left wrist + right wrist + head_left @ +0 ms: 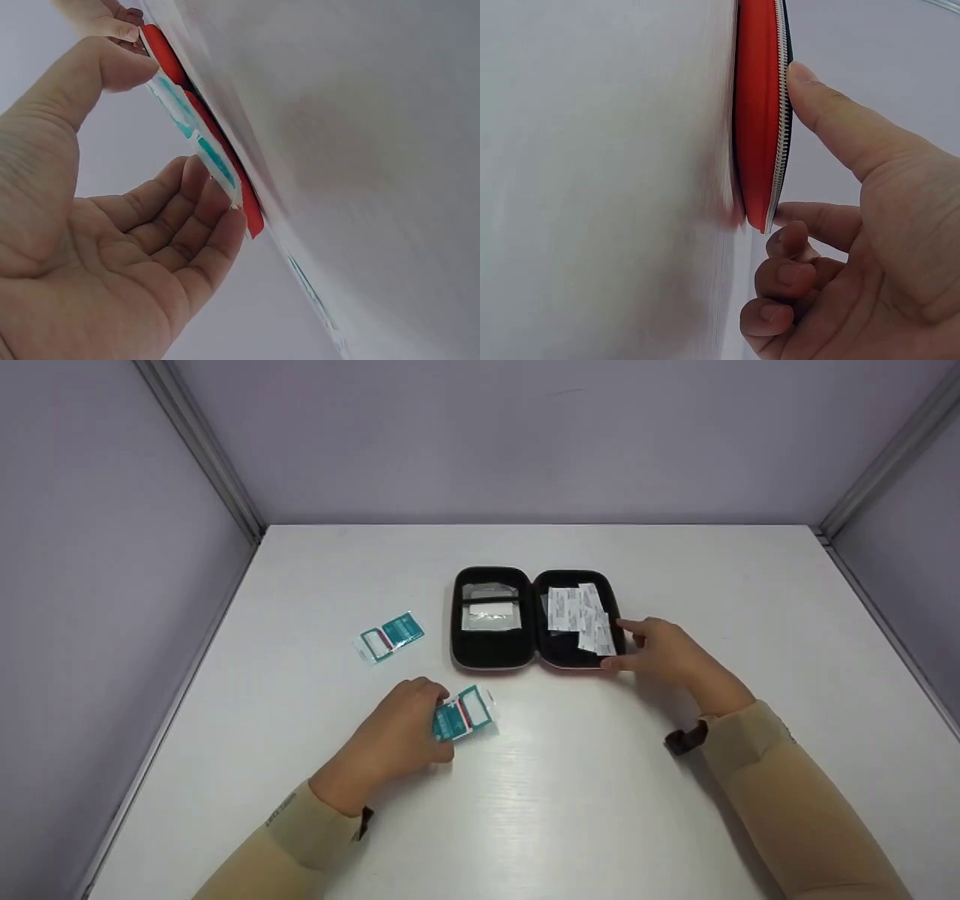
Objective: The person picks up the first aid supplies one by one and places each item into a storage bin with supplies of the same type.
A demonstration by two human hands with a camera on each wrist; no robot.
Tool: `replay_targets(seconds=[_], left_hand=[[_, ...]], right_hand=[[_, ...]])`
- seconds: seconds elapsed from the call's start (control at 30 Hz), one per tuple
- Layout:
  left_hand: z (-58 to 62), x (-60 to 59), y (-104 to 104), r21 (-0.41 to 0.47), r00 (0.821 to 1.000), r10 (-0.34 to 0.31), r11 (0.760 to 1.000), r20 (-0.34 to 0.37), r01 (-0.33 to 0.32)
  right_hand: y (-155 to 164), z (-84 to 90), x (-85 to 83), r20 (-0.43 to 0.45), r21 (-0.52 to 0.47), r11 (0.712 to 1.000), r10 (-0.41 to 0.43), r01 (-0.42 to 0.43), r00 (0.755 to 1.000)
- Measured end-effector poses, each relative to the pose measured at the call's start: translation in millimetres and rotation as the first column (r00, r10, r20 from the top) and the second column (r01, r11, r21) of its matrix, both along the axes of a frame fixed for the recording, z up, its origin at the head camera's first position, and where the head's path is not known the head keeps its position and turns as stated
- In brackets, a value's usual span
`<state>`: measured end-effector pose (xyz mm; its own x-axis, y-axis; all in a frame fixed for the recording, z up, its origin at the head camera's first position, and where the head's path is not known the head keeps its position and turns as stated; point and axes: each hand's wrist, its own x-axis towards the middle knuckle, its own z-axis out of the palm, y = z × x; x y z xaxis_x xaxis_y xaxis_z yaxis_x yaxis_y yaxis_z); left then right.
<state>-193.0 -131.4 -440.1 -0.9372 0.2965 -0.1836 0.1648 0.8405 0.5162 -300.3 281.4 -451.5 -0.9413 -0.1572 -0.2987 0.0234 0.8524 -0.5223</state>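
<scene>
My left hand (397,727) grips a teal-and-white flat packet (461,714) by its left end, above the table in front of the case. In the left wrist view that packet (187,120) spans from thumb to fingertips. A zippered case (491,651), black inside and red outside, lies unfolded at the table's middle. White printed sachets (566,609) overlap in its right half; the left half has a clear pocket (491,619) with white contents. At the case's front right corner, my right hand (664,652) holds the edge between thumb (832,120) and index finger.
A second teal-and-white packet (390,637) lies on the white table (570,810), left of the case. Pale walls (525,450) enclose the table at the back and both sides. Dark bands (686,737) are at both wrists.
</scene>
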Motion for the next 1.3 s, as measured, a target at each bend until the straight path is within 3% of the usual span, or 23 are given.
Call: replay_targets(seconds=[0.6, 0.93, 1.3], left_hand=[[4.1, -14.0, 3.5, 0.035, 0.998, 0.042, 0.999, -0.038, -0.041], [3.0, -29.4, 1.8, 0.066, 0.998, 0.030, 0.997, -0.061, -0.026], [1.5, -49.7, 0.5, 0.106, 0.988, -0.006, 0.994, -0.155, 0.022]], right_hand=[[0.1, -1.3, -0.4, -0.010, -0.034, 0.999, 0.013, -0.014, 1.000], [1.0, -3.6, 0.3, -0.011, -0.025, 1.000, 0.003, -0.003, 1.000], [1.2, -1.3, 2.5, -0.019, -0.027, 1.000, 0.009, -0.009, 1.000]])
